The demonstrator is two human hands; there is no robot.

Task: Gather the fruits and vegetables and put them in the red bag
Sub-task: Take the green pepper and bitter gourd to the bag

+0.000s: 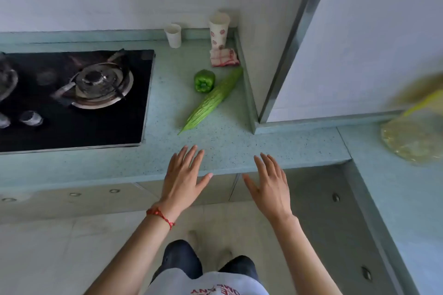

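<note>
**Two green veggies waiting, both hands free, no bag in sight yet**

So both hands are empty right now. The left hand (184,172) and the right hand (269,181) hover flat, fingers spread and relaxed, over the front edge of the speckled pale-green stone tabletop (227,146). Nothing gripped in either.

The stuff to gather sits further back on the tabletop, to the right of the black glass gas hob (72,100): a glossy green bell pepper (204,80) and a long ridged green bitter gourd (212,99). The pepper sits just beside the gourd's upper half, close enough that I can't tell if they touch. The red bag isn't visible anywhere in this view, so that still needs finding.

The gourd lies flat on a diagonal. Its long axis runs from a thin pointed tip near the front, closest to the left hand, up and back toward the wall corner, where the far end nearly reaches the folded red-and-white checked cloth (224,57).

How I'd do it: reach the right hand to the thick middle of the gourd and wrap across its axis, so it doesn't seesaw. Don't pinch that skinny tip. The left hand can cup the pepper from above, since it'll probably roll if nudged sideways.
</note>
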